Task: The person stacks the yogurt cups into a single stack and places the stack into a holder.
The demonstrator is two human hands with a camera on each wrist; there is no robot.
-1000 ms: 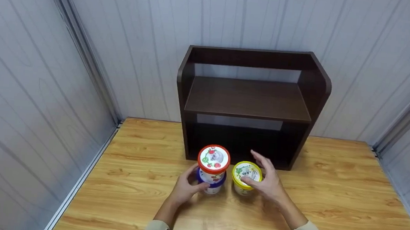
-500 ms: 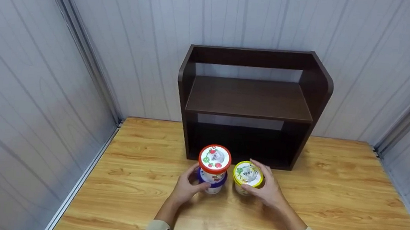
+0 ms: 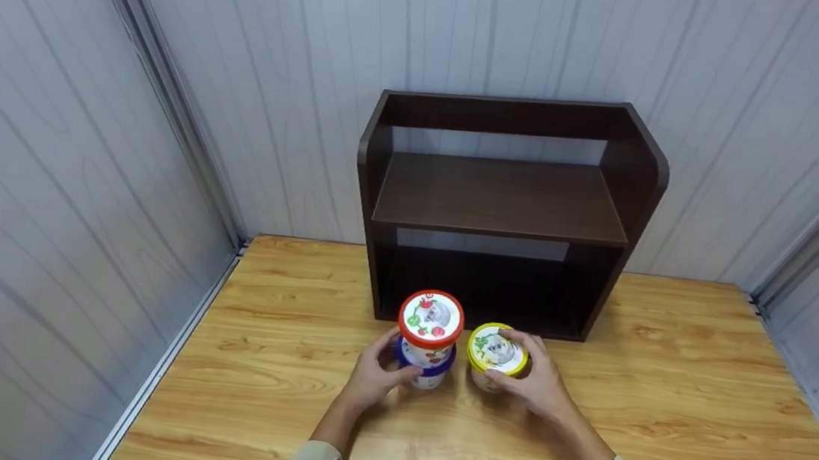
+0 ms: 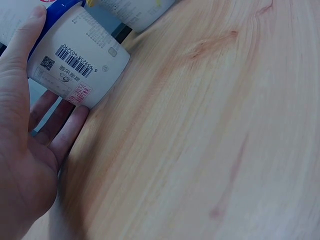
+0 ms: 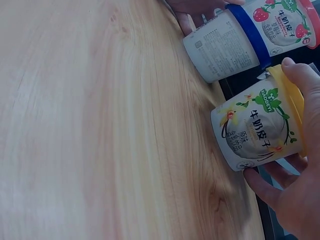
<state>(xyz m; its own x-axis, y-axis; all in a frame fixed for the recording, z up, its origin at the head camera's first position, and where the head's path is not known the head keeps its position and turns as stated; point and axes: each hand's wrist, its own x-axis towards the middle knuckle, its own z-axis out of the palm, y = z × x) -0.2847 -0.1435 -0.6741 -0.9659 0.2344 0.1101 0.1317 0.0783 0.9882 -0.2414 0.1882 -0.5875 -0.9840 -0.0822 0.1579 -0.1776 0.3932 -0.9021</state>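
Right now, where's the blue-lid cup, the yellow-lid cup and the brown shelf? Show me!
Blue-lid cup (image 4: 75, 61): left wrist view, on the barcode on its side.
Yellow-lid cup (image 5: 257, 125): right wrist view, on its printed side.
Brown shelf (image 3: 503, 196): head view, on its upper board.

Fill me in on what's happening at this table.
A person has both hands on lidded tubs. The left grip is round the blue-lidded tub, which has the red-lidded tub stacked on top of it. The right grip holds the yellow-lidded tub, just beside that stack. The blue and yellow ones stand on the wooden table, in front of a dark brown shelf.
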